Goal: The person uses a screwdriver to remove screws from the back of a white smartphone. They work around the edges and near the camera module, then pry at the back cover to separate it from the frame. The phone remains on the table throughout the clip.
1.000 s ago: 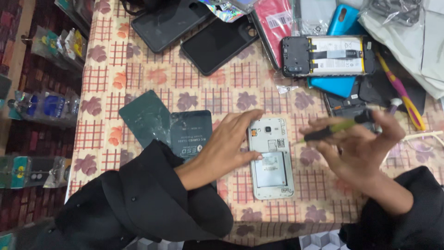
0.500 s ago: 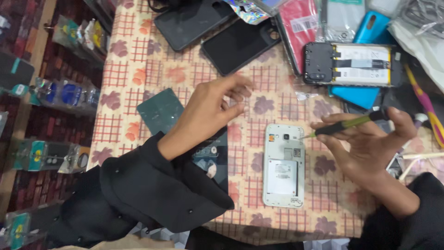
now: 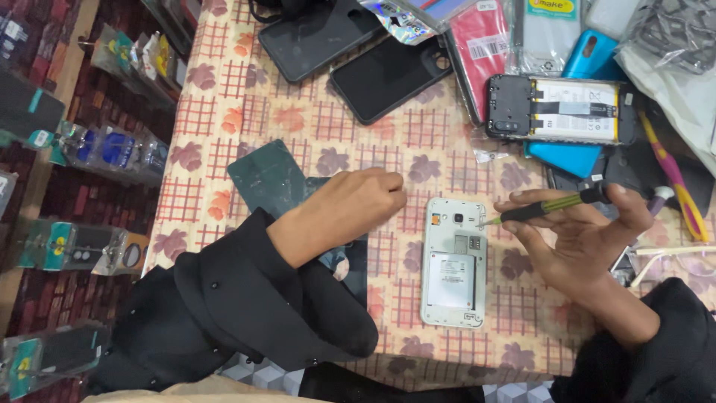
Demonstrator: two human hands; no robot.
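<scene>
Our right hand (image 3: 589, 239) is grasping the thin green-yellow screwdriver (image 3: 548, 208); we should keep its tip steady on the opened white phone (image 3: 453, 261), while our left hand (image 3: 350, 209) rests clenched, holding nothing, on the tabletop (image 3: 239, 112)

table (image 3: 246, 112): checked floral cloth | white phone (image 3: 453, 263) | black cases (image 3: 388, 75) | opened phone (image 3: 559, 110)

We see bare cloth (image 3: 246, 104) open at the table's upper left, and a gap between our left hand (image 3: 350, 209) and the white phone (image 3: 453, 263). To the right, our right hand (image 3: 582, 239) with its screwdriver (image 3: 548, 207) blocks the way. Beyond, the open phone (image 3: 563, 110) and black cases (image 3: 388, 75) crowd the far edge.
</scene>
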